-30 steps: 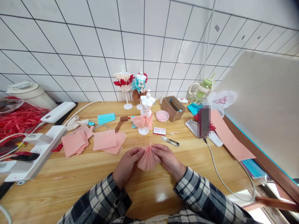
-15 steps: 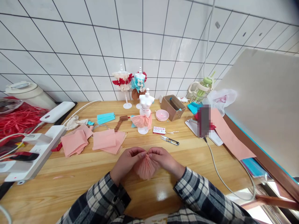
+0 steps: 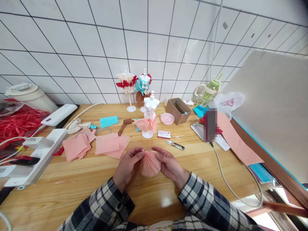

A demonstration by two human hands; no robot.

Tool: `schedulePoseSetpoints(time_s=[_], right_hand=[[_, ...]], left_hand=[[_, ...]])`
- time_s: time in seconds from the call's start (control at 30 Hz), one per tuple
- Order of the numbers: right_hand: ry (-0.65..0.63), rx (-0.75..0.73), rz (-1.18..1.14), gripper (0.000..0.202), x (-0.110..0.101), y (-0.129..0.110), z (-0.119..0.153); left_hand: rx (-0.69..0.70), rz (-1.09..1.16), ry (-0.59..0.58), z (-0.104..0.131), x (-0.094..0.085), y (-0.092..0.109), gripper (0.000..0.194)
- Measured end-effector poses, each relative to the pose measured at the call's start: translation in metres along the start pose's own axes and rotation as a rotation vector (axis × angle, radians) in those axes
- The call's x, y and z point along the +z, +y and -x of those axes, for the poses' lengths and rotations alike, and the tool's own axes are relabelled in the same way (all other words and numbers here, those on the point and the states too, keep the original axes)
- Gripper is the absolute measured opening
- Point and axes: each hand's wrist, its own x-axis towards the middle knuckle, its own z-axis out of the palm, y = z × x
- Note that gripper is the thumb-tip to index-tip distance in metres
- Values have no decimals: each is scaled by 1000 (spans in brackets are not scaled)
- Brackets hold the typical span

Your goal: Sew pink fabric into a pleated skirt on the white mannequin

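Observation:
A pleated fan of pink crepe paper (image 3: 150,165) is held between my hands above the wooden table. My left hand (image 3: 128,166) pinches its gathered top at the left. My right hand (image 3: 171,165) grips the right edge of the fan between thumb and fingers. Beyond them stands a small white dress-form mannequin (image 3: 151,107), with a pleated pink paper skirt (image 3: 147,124) around its lower part. Thread snips (image 3: 175,145) lie just past my right hand. Folded pink paper sheets (image 3: 108,144) rest beyond my left hand.
Two dressed mannequins (image 3: 126,84) stand by the tiled wall. A pink bowl (image 3: 167,118), an open brown box (image 3: 178,110) and a small labelled box (image 3: 164,134) sit right of centre. A power strip (image 3: 39,160) with cables lies left; a blurred device (image 3: 210,125) lies right.
My right hand has slid from the gathered top down to the fan's right edge. The fan has risen and spread, while my left hand stays at the gathered point.

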Motion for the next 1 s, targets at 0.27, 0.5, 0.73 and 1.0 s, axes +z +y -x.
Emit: schedulePoseSetpoints(time_s=[0.27, 0.5, 0.73, 1.0], right_hand=[[-133, 36, -245, 38, 0, 7, 2], [-180, -211, -78, 53, 18, 18, 6], [-153, -240, -18, 55, 17, 21, 4], [-166, -261, 23, 62, 18, 27, 5]], left_hand=[[74, 160, 77, -3, 0, 0, 34], [79, 191, 57, -5, -3, -5, 31], [10, 344, 47, -4, 0, -6, 24], [67, 310, 48, -4, -1, -4, 28]])
